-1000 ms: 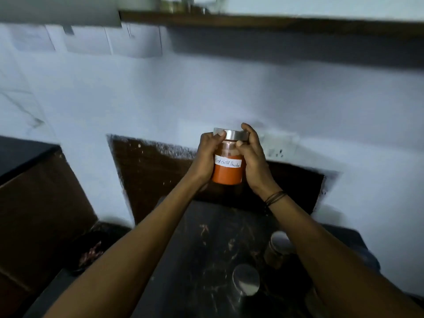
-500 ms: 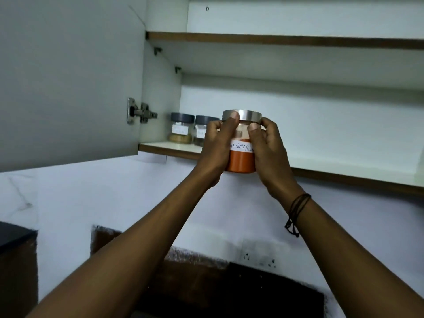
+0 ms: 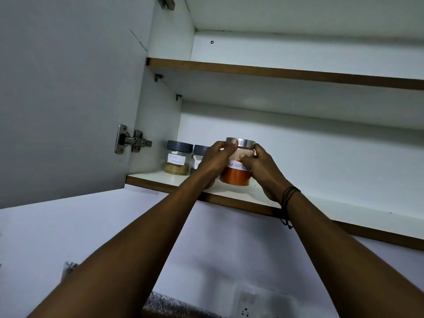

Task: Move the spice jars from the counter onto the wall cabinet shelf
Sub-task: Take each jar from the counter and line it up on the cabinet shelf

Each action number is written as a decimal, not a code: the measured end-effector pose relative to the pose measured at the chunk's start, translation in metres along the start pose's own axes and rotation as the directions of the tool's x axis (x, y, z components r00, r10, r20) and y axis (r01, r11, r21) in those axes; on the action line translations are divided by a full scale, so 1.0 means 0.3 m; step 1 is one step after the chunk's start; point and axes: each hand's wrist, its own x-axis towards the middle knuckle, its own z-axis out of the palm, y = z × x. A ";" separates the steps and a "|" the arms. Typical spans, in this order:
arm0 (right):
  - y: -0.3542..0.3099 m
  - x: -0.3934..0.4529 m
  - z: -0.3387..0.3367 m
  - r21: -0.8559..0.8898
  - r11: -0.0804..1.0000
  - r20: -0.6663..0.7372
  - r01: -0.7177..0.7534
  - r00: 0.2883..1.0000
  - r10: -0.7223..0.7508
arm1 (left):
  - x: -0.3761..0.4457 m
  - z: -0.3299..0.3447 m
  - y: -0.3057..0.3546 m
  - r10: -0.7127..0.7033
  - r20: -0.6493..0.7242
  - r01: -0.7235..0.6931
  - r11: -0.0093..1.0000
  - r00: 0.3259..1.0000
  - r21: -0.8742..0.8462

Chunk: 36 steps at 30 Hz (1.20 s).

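The red chilli powder jar (image 3: 236, 174) stands upright, long axis vertical, directly between the two hands: left hand (image 3: 214, 161) curled round its left flank with fingertips on the steel lid (image 3: 241, 142), right hand (image 3: 261, 166) curled round its right flank, thumb across the glass, both equally near. Its base appears at or just above the lower cabinet shelf (image 3: 229, 199), near the front edge; contact cannot be confirmed. The handwritten label reads in part "ed chilli Pow"; left of the fingers, a grey-lidded masala jar (image 3: 177, 160) carries a label ending "masala", and a second grey-lidded jar (image 3: 200, 154) is mostly hidden, its writing illegible.
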 end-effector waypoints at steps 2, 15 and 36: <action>0.015 0.044 -0.003 -0.023 1.000 0.032 -0.006 0.999 0.006 | 0.036 -0.015 -0.016 -0.007 0.003 0.007 0.999 1.000 0.039; 0.130 0.208 0.043 -0.236 0.954 -0.025 -0.185 0.982 0.185 | 0.158 -0.001 -0.066 0.133 -0.187 -0.019 0.860 0.973 0.510; 0.028 -0.065 0.036 -0.656 0.754 -0.110 0.009 0.988 -0.107 | -0.095 0.024 -0.017 0.208 -0.110 -0.103 0.795 0.972 0.598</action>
